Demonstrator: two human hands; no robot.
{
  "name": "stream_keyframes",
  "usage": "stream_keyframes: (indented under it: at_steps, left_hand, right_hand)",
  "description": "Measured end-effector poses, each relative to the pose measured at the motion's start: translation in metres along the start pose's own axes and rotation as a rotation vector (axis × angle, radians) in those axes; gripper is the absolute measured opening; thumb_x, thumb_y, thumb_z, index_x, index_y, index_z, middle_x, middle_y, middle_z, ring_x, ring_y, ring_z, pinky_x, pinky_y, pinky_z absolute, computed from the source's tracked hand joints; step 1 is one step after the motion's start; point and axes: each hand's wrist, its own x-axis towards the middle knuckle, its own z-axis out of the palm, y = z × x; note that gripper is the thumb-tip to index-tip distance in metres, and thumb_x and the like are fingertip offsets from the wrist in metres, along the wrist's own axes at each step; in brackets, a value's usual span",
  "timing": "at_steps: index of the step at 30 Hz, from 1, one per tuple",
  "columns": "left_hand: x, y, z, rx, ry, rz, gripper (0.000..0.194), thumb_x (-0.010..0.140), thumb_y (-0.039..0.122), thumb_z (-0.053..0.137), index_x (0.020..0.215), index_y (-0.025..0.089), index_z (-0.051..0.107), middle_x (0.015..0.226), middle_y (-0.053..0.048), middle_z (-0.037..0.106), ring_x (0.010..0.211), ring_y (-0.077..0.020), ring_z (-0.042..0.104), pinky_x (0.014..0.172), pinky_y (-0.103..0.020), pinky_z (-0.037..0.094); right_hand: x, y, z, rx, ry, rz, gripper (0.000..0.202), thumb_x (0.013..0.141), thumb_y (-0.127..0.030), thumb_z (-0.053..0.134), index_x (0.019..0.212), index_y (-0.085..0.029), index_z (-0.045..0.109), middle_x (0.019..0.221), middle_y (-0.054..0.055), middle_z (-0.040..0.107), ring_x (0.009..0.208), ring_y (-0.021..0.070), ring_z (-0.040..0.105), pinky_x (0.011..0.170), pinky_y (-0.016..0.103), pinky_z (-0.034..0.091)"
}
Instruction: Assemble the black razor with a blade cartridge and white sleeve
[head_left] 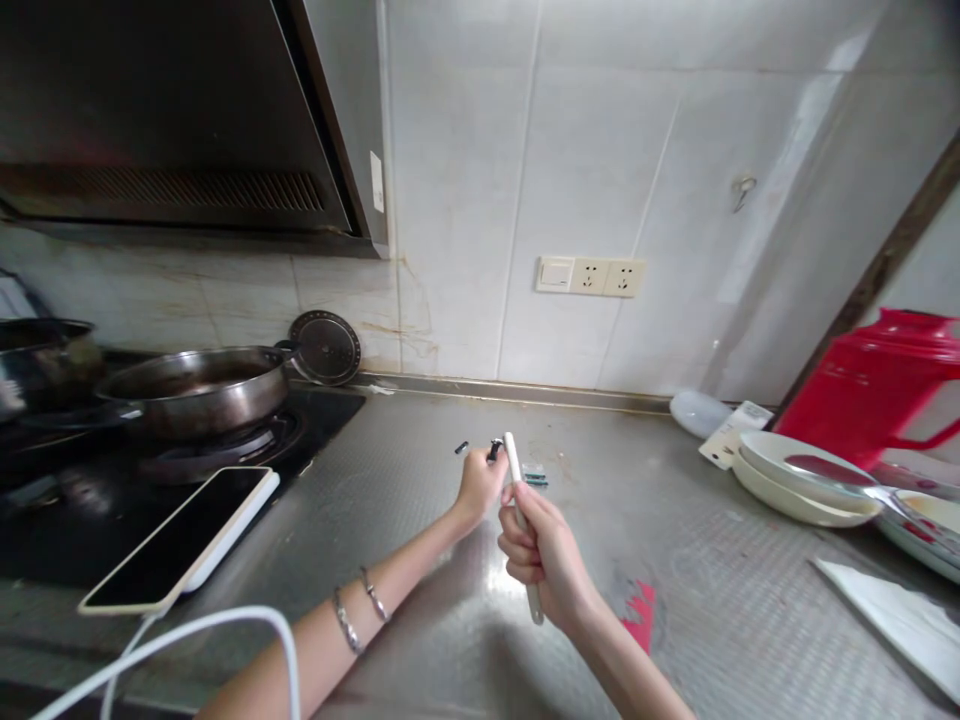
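Note:
My left hand [480, 488], with two silver bracelets on its wrist, is closed on a small black piece with a shiny tip [495, 449]. Close beside it, my right hand [546, 552] wraps round a slim white stick [512, 455], held nearly upright. Its lower end shows below my fist; the exact kind is unclear. The black piece is near the stick's upper end, and I cannot tell whether they touch. Another small dark cylinder [461, 447] lies on the counter to the left. Small green items [535, 480], partly in clear wrapping, lie just behind my right hand.
On the left, a steel pan [199, 385] stands on the black stove, and a phone [180, 540] with a white cable [225, 615] lies near its edge. At right are stacked plates [787, 500], a red jug [874, 390] and a white sheet [896, 615]. A red scrap [640, 612] lies on the counter.

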Motion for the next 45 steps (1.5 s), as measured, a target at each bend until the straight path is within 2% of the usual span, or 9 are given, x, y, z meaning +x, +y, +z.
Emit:
stream_keyframes:
  at_steps: [3, 7, 13, 20, 24, 29, 34, 39, 45]
  left_hand:
    - [-0.005, 0.005, 0.001, -0.007, -0.014, 0.014, 0.051, 0.073, 0.056, 0.05, 0.044, 0.018, 0.031, 0.038, 0.006, 0.027, 0.04, -0.0053, 0.024, 0.042, -0.023, 0.018]
    - [-0.006, 0.011, 0.001, 0.015, 0.028, 0.02, 0.05, 0.071, 0.054, 0.053, 0.045, 0.018, 0.029, 0.043, 0.005, 0.026, 0.044, -0.0056, 0.022, 0.043, -0.023, 0.016]
    - [-0.009, 0.014, 0.001, -0.053, 0.002, -0.014, 0.05, 0.072, 0.051, 0.055, 0.045, 0.019, 0.027, 0.044, 0.006, 0.024, 0.044, -0.006, 0.02, 0.043, -0.024, 0.016]
    - [-0.012, 0.018, 0.0, 0.008, 0.022, -0.07, 0.048, 0.07, 0.043, 0.061, 0.046, 0.019, 0.027, 0.047, 0.006, 0.021, 0.045, -0.0064, 0.018, 0.043, -0.024, 0.015]
    - [-0.01, 0.018, 0.0, -0.005, 0.01, -0.097, 0.049, 0.072, 0.044, 0.06, 0.046, 0.019, 0.026, 0.048, 0.006, 0.021, 0.046, -0.0065, 0.02, 0.043, -0.023, 0.017]
    - [-0.008, 0.017, -0.002, 0.071, 0.049, -0.024, 0.048, 0.075, 0.046, 0.054, 0.046, 0.019, 0.029, 0.047, 0.005, 0.022, 0.046, -0.0073, 0.021, 0.043, -0.023, 0.017]
    - [-0.009, 0.012, 0.004, -0.046, 0.01, -0.028, 0.049, 0.075, 0.049, 0.053, 0.043, 0.019, 0.031, 0.04, 0.005, 0.028, 0.042, -0.0062, 0.025, 0.042, -0.022, 0.019]
    - [-0.011, 0.01, 0.007, -0.027, 0.039, -0.055, 0.05, 0.07, 0.05, 0.058, 0.043, 0.018, 0.03, 0.037, 0.006, 0.027, 0.039, -0.0049, 0.023, 0.04, -0.022, 0.016]
    - [-0.013, 0.01, 0.007, -0.092, -0.022, -0.048, 0.052, 0.07, 0.053, 0.056, 0.042, 0.019, 0.03, 0.036, 0.006, 0.027, 0.037, -0.0044, 0.024, 0.039, -0.021, 0.019]
  right_hand:
    - [0.0, 0.001, 0.004, 0.032, 0.012, -0.012, 0.037, 0.07, -0.051, 0.062, 0.073, -0.022, 0.04, 0.044, -0.012, 0.021, 0.036, 0.0016, 0.007, 0.031, 0.013, 0.004]
    - [-0.004, 0.008, 0.009, 0.037, 0.007, 0.051, 0.039, 0.068, -0.052, 0.063, 0.072, -0.022, 0.039, 0.043, -0.013, 0.021, 0.035, 0.0015, 0.007, 0.03, 0.013, 0.004]
    - [0.0, 0.006, 0.014, 0.053, 0.017, -0.065, 0.036, 0.071, -0.052, 0.061, 0.074, -0.021, 0.042, 0.044, -0.013, 0.021, 0.036, 0.0012, 0.007, 0.03, 0.012, 0.005]
    - [-0.002, 0.009, 0.02, 0.072, 0.024, -0.029, 0.037, 0.069, -0.053, 0.061, 0.075, -0.022, 0.042, 0.042, -0.013, 0.02, 0.035, 0.0011, 0.007, 0.03, 0.012, 0.004]
    - [-0.001, 0.009, 0.02, 0.091, 0.026, -0.072, 0.037, 0.069, -0.053, 0.062, 0.076, -0.022, 0.042, 0.042, -0.013, 0.021, 0.036, 0.0011, 0.006, 0.03, 0.012, 0.004]
    - [-0.004, 0.016, 0.02, 0.097, 0.027, 0.014, 0.037, 0.069, -0.053, 0.061, 0.074, -0.021, 0.042, 0.042, -0.013, 0.022, 0.035, 0.001, 0.007, 0.03, 0.013, 0.004]
    - [-0.005, 0.005, 0.014, 0.108, 0.069, -0.097, 0.036, 0.068, -0.05, 0.064, 0.077, -0.021, 0.044, 0.043, -0.013, 0.02, 0.036, 0.0012, 0.006, 0.031, 0.012, 0.004]
    - [-0.008, 0.009, 0.012, 0.108, 0.064, -0.019, 0.036, 0.068, -0.051, 0.063, 0.077, -0.022, 0.044, 0.042, -0.013, 0.02, 0.036, 0.0013, 0.005, 0.031, 0.012, 0.003]
    - [-0.007, 0.003, 0.011, 0.109, 0.042, -0.03, 0.036, 0.068, -0.05, 0.063, 0.075, -0.022, 0.042, 0.043, -0.013, 0.02, 0.037, 0.0017, 0.004, 0.031, 0.012, 0.003]
